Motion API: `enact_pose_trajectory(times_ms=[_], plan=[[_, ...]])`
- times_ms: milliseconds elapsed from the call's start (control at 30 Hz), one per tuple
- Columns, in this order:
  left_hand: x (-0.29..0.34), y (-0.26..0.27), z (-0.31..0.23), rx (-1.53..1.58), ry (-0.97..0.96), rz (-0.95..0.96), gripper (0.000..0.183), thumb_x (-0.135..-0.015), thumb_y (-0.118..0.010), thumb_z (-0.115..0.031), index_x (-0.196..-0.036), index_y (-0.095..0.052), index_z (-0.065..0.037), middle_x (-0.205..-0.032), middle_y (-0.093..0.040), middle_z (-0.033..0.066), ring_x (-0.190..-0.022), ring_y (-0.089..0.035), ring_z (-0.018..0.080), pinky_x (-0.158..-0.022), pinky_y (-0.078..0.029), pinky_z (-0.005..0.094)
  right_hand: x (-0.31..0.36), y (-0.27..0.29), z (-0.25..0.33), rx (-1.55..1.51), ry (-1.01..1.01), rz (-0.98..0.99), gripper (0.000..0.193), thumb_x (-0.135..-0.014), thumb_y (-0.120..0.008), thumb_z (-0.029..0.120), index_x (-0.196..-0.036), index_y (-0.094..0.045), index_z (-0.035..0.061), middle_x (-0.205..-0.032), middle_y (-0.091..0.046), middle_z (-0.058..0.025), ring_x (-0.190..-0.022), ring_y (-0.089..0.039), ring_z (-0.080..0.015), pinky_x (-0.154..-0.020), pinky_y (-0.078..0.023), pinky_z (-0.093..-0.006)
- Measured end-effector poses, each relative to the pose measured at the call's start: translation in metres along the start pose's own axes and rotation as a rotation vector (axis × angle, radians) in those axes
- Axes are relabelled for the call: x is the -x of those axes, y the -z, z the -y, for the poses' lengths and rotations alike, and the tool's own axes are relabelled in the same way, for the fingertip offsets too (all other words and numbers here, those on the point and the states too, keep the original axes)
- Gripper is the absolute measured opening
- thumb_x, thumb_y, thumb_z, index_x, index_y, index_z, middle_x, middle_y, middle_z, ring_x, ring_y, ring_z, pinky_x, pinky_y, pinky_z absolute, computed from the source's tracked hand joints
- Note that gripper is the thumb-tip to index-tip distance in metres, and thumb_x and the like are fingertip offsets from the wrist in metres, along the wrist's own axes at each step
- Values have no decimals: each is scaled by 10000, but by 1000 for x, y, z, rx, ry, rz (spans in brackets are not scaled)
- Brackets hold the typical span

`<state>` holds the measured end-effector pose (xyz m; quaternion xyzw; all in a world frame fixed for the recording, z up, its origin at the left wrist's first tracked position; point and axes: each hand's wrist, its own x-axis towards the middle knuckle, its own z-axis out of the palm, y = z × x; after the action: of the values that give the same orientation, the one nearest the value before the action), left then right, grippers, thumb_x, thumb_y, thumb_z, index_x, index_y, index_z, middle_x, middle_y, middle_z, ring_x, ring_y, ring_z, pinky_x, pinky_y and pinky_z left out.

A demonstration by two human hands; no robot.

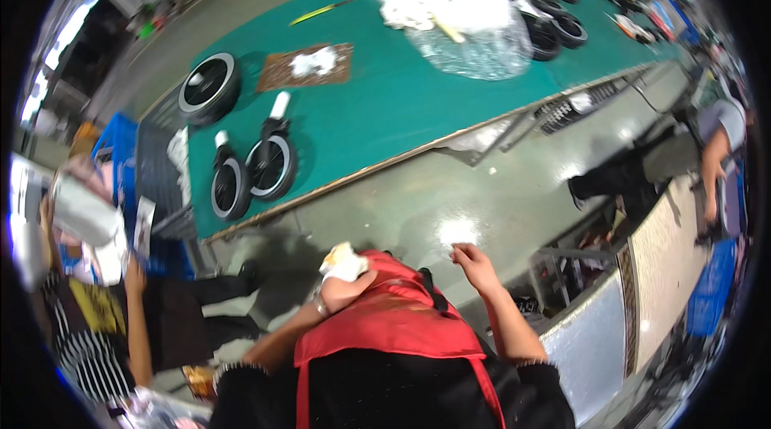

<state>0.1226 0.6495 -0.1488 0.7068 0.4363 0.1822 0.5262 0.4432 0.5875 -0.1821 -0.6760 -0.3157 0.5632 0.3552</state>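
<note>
A green-topped table (377, 108) stands on shiny grey floor (365, 216).

Open air between right hand (475, 267) and table (385, 120); wheels (274, 165) block left end, plastic bag (474, 51) far side.

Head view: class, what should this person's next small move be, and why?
Perhaps raise the left hand toward the nearer forked wheel on the green table: that hand appears to hold a white cloth, the wheel is by the table's near edge, and nothing shows in the right hand.
</note>
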Motion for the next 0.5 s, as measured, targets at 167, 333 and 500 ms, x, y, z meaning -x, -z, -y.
enact_pose_trajectory(times_ms=[167, 333, 500], plan=[[9, 0, 21, 461, 307, -125, 261, -888, -696, -136, -1089, -640, 21, -948, -685, 47, -887, -632, 129, -804, -490, 258, -65, -20, 56, 165, 123, 102, 319, -966, -572, 223, -1221, -588, 31, -1066, -658, -47, -984, -597, -125, -907, -457, -269], [-17, 15, 5, 389, 387, -238, 260, -889, -680, -114, -1099, -631, 30, -942, -696, 60, -867, -644, 129, -787, -493, 246, -92, -44, 78, 90, 147, 266, 286, -966, -593, 240, -1187, -612, 60, -1056, -649, -37, -1002, -573, -110, -910, -458, -272], [-56, 13, 34, 330, 352, -135, 276, -898, -656, -93, -1142, -609, 29, -962, -699, 72, -865, -638, 133, -788, -493, 248, -135, 26, 93, 126, 184, 73, 281, -961, -607, 222, -1186, -606, 54, -1012, -646, -24, -960, -579, -102, -889, -469, -273]])
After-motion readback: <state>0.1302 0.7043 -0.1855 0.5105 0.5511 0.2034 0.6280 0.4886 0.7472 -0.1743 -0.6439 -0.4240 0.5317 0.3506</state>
